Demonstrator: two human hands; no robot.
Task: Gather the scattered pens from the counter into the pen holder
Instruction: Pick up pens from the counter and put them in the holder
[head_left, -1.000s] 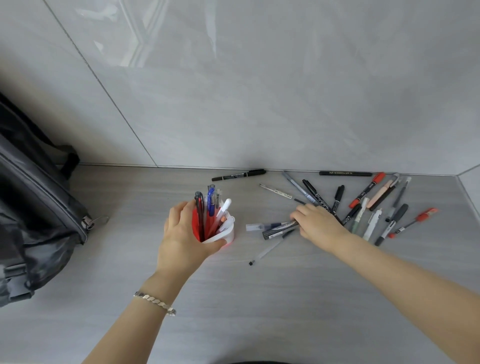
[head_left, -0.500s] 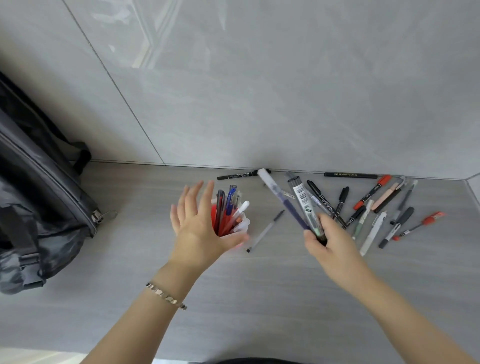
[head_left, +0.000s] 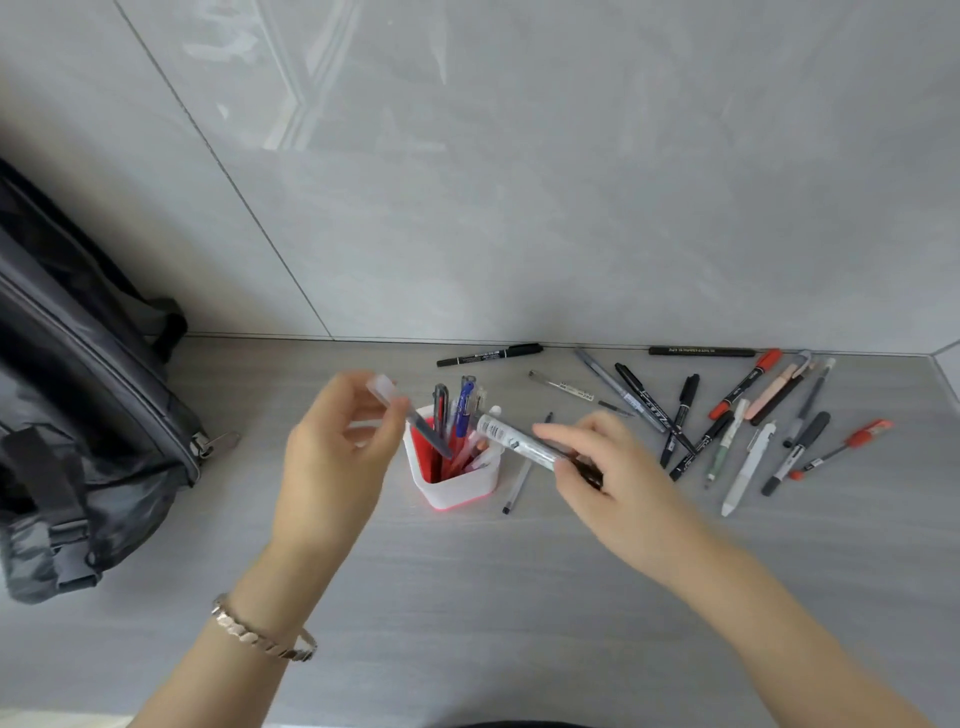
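Note:
A white pen holder (head_left: 457, 486) with a red inside stands on the grey counter, with several pens upright in it. My left hand (head_left: 337, 457) is just left of it and pinches a clear-capped pen (head_left: 410, 415) whose tip slants down into the holder. My right hand (head_left: 613, 478) is to the holder's right, shut on a thick grey pen (head_left: 519, 441) with a label, whose end reaches over the holder's rim. Several scattered pens (head_left: 685, 415) lie on the counter to the right, near the wall.
A dark backpack (head_left: 78, 415) sits at the left on the counter (head_left: 467, 597). A tiled wall (head_left: 519, 182) rises behind. One thin pen (head_left: 519, 486) lies right beside the holder. A black marker (head_left: 488, 355) lies along the wall's foot.
My left hand has taken one of the two pens from my right hand and tipped it into the holder. My right hand has moved left toward the holder with the other pen.

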